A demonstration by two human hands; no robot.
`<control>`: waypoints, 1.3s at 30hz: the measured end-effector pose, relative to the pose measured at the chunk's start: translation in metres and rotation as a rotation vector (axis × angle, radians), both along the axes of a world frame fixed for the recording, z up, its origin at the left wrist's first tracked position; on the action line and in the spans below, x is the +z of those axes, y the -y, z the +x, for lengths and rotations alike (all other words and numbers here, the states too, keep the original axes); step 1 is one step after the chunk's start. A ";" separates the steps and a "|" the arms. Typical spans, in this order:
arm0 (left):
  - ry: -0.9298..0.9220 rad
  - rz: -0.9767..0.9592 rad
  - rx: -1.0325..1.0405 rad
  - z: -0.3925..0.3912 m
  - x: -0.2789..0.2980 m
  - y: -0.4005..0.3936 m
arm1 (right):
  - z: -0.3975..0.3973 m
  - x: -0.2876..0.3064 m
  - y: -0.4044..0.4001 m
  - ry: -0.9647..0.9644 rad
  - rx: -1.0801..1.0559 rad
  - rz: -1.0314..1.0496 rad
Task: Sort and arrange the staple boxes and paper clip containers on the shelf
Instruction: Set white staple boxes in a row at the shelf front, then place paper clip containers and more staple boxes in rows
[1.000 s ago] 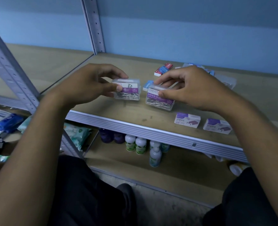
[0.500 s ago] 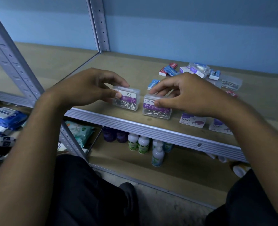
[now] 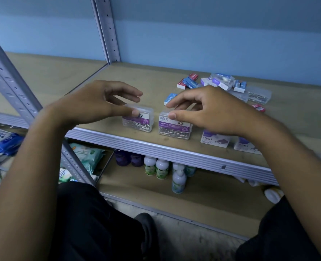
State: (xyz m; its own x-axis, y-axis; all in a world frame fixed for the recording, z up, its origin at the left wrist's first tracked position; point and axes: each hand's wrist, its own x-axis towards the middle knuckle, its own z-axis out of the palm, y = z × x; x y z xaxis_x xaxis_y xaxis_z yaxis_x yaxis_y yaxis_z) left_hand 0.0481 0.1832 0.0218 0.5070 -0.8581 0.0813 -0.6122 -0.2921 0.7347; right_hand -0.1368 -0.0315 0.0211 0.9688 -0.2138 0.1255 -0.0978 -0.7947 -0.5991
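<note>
Two clear paper clip containers with purple labels stand side by side near the front edge of the wooden shelf (image 3: 174, 150): the left container (image 3: 138, 123) and the right container (image 3: 174, 129). My left hand (image 3: 92, 104) hovers over the left one, fingers spread and lifted, thumb tip resting on its lid. My right hand (image 3: 212, 112) hovers over the right one the same way. Two white-and-purple staple boxes (image 3: 215, 141) lie flat to the right, partly under my right wrist. A blue staple box (image 3: 170, 98) lies behind.
A loose pile of red, blue and white staple boxes (image 3: 218, 82) and a flat clear clip case (image 3: 257, 95) lie at the back right. A grey upright post (image 3: 9, 80) stands on the left. Bottles (image 3: 161, 168) fill the lower shelf, with wipe packs (image 3: 3, 138) at the lower left.
Both containers came down from the air onto the shelf near its front edge. My fingers have since lifted off them and spread, leaving only the thumbs touching.
</note>
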 end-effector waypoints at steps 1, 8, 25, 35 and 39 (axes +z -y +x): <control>-0.010 -0.035 0.015 -0.001 0.001 0.002 | 0.000 0.000 0.001 0.008 -0.006 0.001; 0.105 -0.098 0.055 -0.018 0.006 0.030 | 0.001 -0.003 0.012 0.055 -0.073 -0.033; 0.354 0.234 -0.004 -0.018 0.002 0.117 | -0.011 -0.013 0.094 -0.096 -0.460 -0.235; 0.364 0.447 0.009 -0.007 -0.004 0.133 | -0.001 -0.021 0.110 -0.242 -0.494 -0.317; 0.365 0.477 0.004 -0.003 -0.006 0.132 | -0.004 -0.018 0.110 -0.260 -0.503 -0.355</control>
State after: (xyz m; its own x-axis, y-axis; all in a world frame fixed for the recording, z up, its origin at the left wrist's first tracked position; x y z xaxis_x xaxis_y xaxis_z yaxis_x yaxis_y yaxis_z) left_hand 0.0449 0.0511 0.0156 0.5225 -0.8406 -0.1428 -0.7984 -0.5411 0.2642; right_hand -0.1409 -0.1416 0.0029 0.7697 -0.6366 0.0475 -0.6142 -0.7588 -0.2168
